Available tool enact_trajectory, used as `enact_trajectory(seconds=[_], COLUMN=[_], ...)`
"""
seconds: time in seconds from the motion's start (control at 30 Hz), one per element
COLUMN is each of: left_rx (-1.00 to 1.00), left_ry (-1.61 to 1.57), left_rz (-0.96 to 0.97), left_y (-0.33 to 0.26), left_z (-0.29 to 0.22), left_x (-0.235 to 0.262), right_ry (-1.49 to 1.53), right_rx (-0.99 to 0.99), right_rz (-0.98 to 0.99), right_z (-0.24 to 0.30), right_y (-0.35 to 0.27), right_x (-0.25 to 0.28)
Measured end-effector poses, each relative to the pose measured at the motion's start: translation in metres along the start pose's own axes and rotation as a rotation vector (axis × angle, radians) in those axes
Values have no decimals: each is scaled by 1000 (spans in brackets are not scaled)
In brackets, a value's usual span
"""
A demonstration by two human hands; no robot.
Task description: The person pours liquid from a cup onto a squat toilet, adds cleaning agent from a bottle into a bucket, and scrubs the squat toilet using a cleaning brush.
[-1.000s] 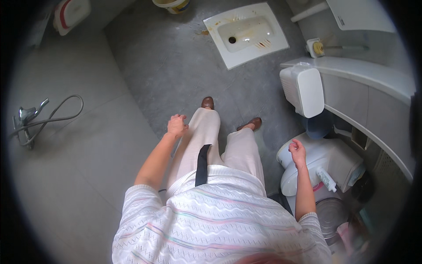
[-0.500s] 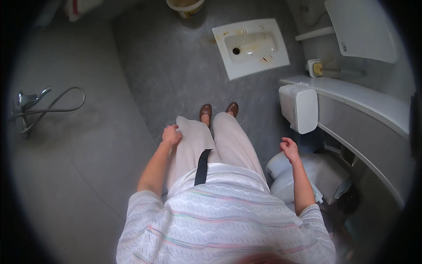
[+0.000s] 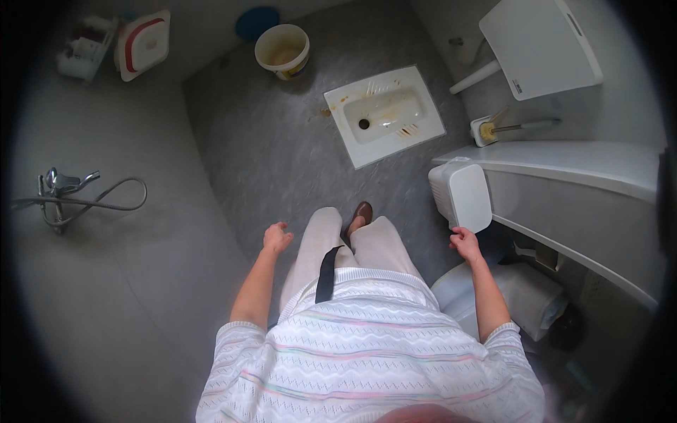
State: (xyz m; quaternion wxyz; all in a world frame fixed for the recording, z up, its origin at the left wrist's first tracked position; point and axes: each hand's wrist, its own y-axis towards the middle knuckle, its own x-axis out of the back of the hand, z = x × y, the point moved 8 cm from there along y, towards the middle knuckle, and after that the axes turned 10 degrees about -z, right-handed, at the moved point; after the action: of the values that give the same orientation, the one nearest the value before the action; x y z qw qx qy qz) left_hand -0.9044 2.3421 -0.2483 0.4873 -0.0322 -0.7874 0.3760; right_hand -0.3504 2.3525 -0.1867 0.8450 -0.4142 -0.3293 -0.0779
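Note:
My left hand (image 3: 278,238) hangs beside my left thigh, its fingers loosely bent and apart, holding nothing. To the right, my right hand (image 3: 465,243) hovers at the lower edge of a white lidded bin (image 3: 471,196), fingers relaxed and partly curled. Whether it touches the bin or only overlaps it in view, I cannot tell. Nothing shows in this hand. Ahead of my legs, a stained white squat toilet (image 3: 338,144) is set into the grey floor. One brown shoe (image 3: 362,211) shows between my knees; the other is hidden.
Ahead stand a white bucket (image 3: 282,48) and a blue round thing (image 3: 257,23). A shower tap with hose (image 3: 63,183) is on the left wall. Along the right run a white ledge (image 3: 564,158), a toilet brush (image 3: 488,130) and a white cistern (image 3: 539,46). Pale containers (image 3: 518,292) lie below.
The toilet, bucket and bin now appear lower in view and nearer to me. My right hand has come up to the bin's edge in view. One shoe has gone out of sight.

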Motion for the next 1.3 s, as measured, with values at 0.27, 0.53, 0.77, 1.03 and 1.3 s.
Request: enact_trajectory(seconds=[0.27,0.53,0.77,1.03,1.3], left_rx=[8,-33,-35,-62,-48], left_ry=[7,-19,3,47,37], left_rz=[33,43,25,11,-25], left_y=[1,7,12,8,9], left_z=[-23,-20,-6,-13,-18], left_x=[7,-3,-5,9,15], right_ry=[-17,9,39,-21,13], right_rx=[-71,-113,-88,-72,-42], right_rz=[-16,16,41,42,53], right_z=[-29,-26,-19,-6,-5], right_y=[-8,-11,-3,-2,7], right_x=[10,5,-3,-6,-7])
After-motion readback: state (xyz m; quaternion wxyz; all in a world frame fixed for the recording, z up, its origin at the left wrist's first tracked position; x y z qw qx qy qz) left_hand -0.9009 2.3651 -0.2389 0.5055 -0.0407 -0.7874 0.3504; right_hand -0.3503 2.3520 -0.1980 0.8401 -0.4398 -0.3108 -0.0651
